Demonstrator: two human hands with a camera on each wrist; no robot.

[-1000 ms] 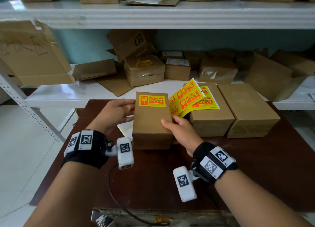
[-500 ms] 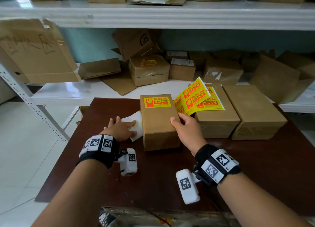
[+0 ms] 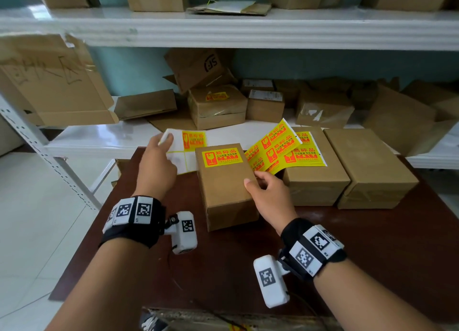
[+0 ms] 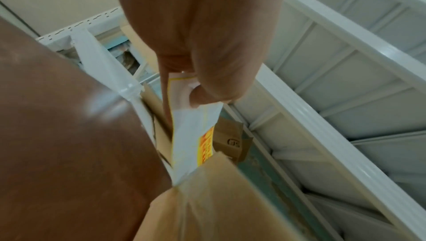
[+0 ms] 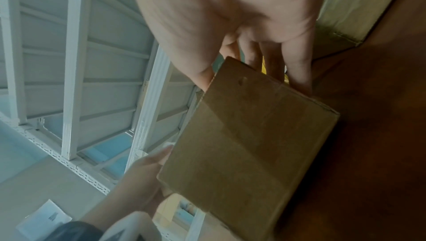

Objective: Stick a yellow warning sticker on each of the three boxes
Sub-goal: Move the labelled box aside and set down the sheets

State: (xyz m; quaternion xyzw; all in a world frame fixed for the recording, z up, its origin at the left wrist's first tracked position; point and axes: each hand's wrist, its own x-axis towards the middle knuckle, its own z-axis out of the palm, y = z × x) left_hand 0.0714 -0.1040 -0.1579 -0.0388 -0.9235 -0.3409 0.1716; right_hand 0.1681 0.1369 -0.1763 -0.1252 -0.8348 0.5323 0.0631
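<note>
Three brown cardboard boxes stand on the dark wooden table (image 3: 372, 256). The nearest box (image 3: 223, 189) carries a yellow warning sticker (image 3: 221, 157) on top. My right hand (image 3: 255, 179) grips its right edge, thumb on top and fingers (image 5: 299, 77) down the side. My left hand (image 3: 165, 140) pinches a mostly peeled white backing sheet (image 3: 183, 144) with one yellow sticker (image 3: 193, 140) left on it, held up left of that box. The left wrist view shows the pinch on the sheet (image 4: 191, 135). A full yellow sticker sheet (image 3: 280, 149) lies on the middle box (image 3: 315, 176). The right box (image 3: 370, 166) has a bare top.
A white metal shelf (image 3: 104, 139) runs just behind the table, loaded with cardboard boxes (image 3: 218, 107) and flattened cartons (image 3: 49, 82). An upper shelf (image 3: 248, 30) overhangs. White tiled floor (image 3: 37, 219) lies to the left of the table.
My left hand left the box's left side, dropped onto the white backing sheet on the table, then lifted it up and back. My right hand stayed on the box's right edge.
</note>
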